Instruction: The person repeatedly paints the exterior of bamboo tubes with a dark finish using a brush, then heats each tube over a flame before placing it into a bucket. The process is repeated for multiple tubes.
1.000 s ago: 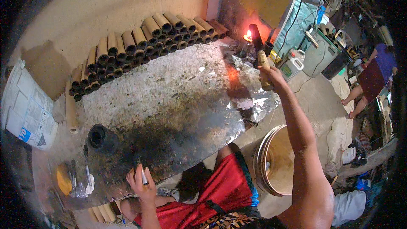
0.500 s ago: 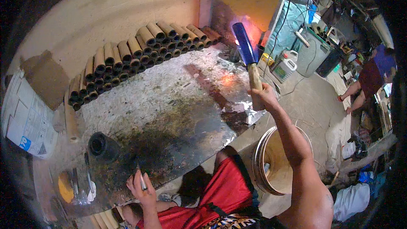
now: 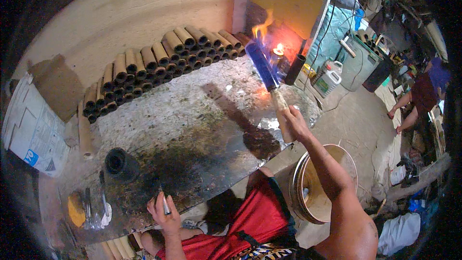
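Note:
My right hand (image 3: 295, 124) is closed around the pale wooden handle (image 3: 279, 103) of a tool with a long, dark, blue-lit head (image 3: 260, 64). Blue and orange flames lick around this head, beside a small burner (image 3: 277, 61) with a bright flame at the table's far right corner. Near the front edge, my left hand (image 3: 165, 215) grips a small silver metal tool (image 3: 166, 205), whose exact kind I cannot make out. A short, thick black cylinder (image 3: 118, 163) lies up and left of that hand.
Stacked bamboo-like tubes (image 3: 147, 62) line the table's back. A white container (image 3: 36, 125) stands at left, near loose hand tools (image 3: 103, 200). An upright dark tube (image 3: 294, 70) stands by the burner. At right are a bucket (image 3: 355, 168), a jug (image 3: 328, 79) and another person (image 3: 423, 86).
My right hand has lowered the tool slightly, its head tipping left beside the burner. Flames now show around the head. My left hand stays nearly in place, turned a little.

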The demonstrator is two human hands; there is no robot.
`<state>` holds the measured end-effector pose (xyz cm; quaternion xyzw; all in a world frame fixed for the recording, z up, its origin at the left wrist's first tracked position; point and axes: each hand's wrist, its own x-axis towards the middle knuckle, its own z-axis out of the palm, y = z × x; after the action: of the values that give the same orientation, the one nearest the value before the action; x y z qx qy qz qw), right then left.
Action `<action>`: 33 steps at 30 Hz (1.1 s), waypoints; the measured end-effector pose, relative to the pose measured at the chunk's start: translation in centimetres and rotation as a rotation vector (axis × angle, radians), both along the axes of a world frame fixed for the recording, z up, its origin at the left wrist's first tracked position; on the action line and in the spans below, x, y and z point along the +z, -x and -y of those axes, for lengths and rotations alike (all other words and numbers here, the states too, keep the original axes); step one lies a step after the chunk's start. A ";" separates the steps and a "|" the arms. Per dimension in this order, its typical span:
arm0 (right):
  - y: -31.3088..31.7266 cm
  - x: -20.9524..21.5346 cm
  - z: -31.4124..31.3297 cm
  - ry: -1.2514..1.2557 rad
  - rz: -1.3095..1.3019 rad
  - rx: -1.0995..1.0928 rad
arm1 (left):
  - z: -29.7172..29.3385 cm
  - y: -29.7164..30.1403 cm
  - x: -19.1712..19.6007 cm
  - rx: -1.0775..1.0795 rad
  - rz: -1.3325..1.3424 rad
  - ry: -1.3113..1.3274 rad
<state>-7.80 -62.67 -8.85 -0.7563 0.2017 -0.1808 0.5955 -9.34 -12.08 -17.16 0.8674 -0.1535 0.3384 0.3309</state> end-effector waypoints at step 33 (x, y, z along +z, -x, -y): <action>4.7 1.4 -6.5 0.117 -0.060 0.120 | 0.2 0.1 0.1 0.031 0.003 0.012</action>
<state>-12.49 -56.19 -7.40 -0.8056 0.1630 -0.1336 0.5537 -9.40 -12.30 -17.08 0.8672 -0.1384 0.3458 0.3306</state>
